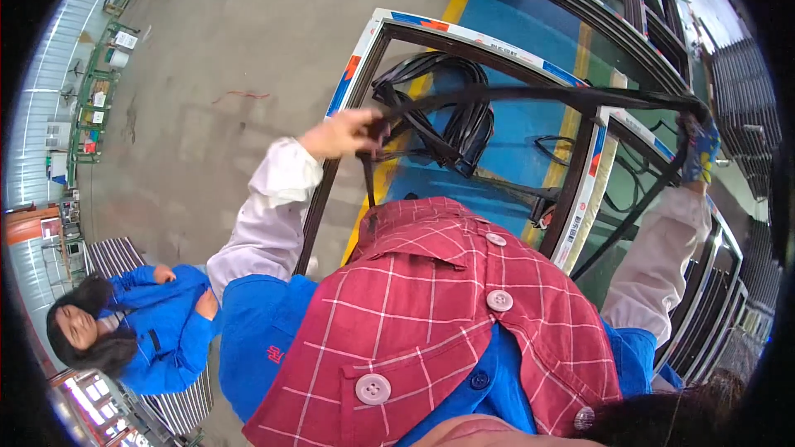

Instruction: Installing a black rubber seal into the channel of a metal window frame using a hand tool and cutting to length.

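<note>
A long black rubber sealing strip stretches between my two hands, above a window frame. My left hand closes on it near the frame's left side, slightly smeared by motion, and a loose length hangs below. On the far right, my right hand, in a blue and yellow patterned glove, grips the strip with another length trailing down toward me. The dark window frame has white, red and blue film along its edges. Through its opening shows a coil of black strip.
Another filmed frame stands close on the right. More dark frames are stacked behind. Yellow lines border the blue floor. A person in blue is at lower left, beside ribbed dark profiles. Green racks line the left wall.
</note>
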Demonstrator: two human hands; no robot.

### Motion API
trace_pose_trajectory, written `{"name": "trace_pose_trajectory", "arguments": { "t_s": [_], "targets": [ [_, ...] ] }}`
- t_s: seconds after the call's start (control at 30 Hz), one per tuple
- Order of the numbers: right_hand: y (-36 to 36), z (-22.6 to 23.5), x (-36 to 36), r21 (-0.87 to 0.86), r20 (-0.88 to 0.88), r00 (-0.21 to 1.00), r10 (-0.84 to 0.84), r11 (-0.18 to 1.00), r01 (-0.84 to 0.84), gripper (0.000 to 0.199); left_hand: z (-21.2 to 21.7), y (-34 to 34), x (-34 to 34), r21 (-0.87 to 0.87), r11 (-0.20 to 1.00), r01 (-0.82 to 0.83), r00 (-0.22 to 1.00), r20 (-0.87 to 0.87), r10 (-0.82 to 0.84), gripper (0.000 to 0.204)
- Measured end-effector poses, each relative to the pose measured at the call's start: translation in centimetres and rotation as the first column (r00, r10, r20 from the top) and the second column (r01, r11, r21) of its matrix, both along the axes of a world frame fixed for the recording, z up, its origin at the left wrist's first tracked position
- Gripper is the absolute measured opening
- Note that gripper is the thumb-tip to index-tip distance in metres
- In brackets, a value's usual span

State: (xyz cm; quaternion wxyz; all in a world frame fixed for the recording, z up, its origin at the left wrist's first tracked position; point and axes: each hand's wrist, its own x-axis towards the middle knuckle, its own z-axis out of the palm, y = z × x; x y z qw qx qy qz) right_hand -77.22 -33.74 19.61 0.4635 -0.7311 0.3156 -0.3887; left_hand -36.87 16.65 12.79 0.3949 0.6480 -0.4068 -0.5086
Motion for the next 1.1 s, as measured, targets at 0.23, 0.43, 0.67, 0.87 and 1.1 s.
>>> {"name": "trace_pose_trajectory", "arguments": {
  "t_s": [0.23, 0.43, 0.67, 0.87, 1.1],
  "targets": [
    [-1.7, 2.6, -9.2, 0.189, 0.409, 0.899, 0.155, 0.95, -0.25, 0.03, 6.4, -6.4, 0.8, -0.039, 0.967, 0.251, 0.692, 0.706, -0.151, 0.047],
    [5.3, 6.3, -11.4, 0.214, 0.378, 0.87, -0.317, 0.944, 0.251, 0.037, 5.9, -10.5, 4.2, -0.273, 0.961, 0.05, 0.15, 0.953, 0.262, 0.039],
    [7.2, 3.6, -7.5, 0.297, 0.129, 0.99, -0.059, 0.955, 0.018, 0.037, 11.6, -12.0, 12.8, -0.416, 0.858, -0.302, 0.464, 0.722, 0.513, 0.049],
    [9.0, 2.4, 4.2, 0.088, -0.171, 0.967, -0.187, 0.975, 0.204, 0.032, 11.1, -14.3, 22.3, -0.15, 0.954, -0.258, 0.626, 0.727, 0.284, 0.053],
    [10.4, -2.7, 14.0, 0.244, -0.088, 0.928, -0.362, 0.895, 0.373, 0.033, 0.1, -17.4, 27.9, 0.123, 0.99, 0.067, 0.709, 0.692, -0.134, 0.092]
  ]
}}
